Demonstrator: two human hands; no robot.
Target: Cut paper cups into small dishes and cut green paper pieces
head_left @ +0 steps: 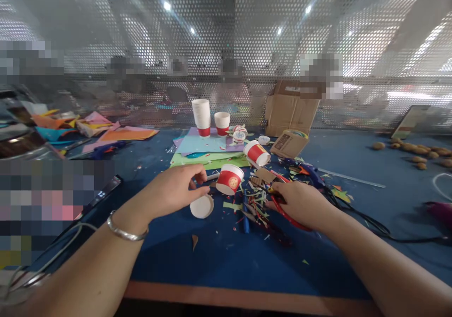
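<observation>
My left hand (174, 190) hovers over the blue table, fingers curled, thumb and fingers touching a white paper cup (201, 206) that lies with its bottom toward me. A red-and-white paper cup (230, 179) lies on its side just right of that hand. My right hand (302, 203) rests on red-handled scissors (287, 216), fingers closed around the handle, beside a heap of paper scraps (256, 204). Another red cup (257, 153) lies tipped over farther back.
Coloured paper sheets (208, 150) lie behind the cups, with a stack of white cups (201, 116) and one red cup (222, 123). A cardboard box (289, 114) stands at the back right; a black cable (370, 223) runs right. A perforated metal screen (226, 49) closes the far side.
</observation>
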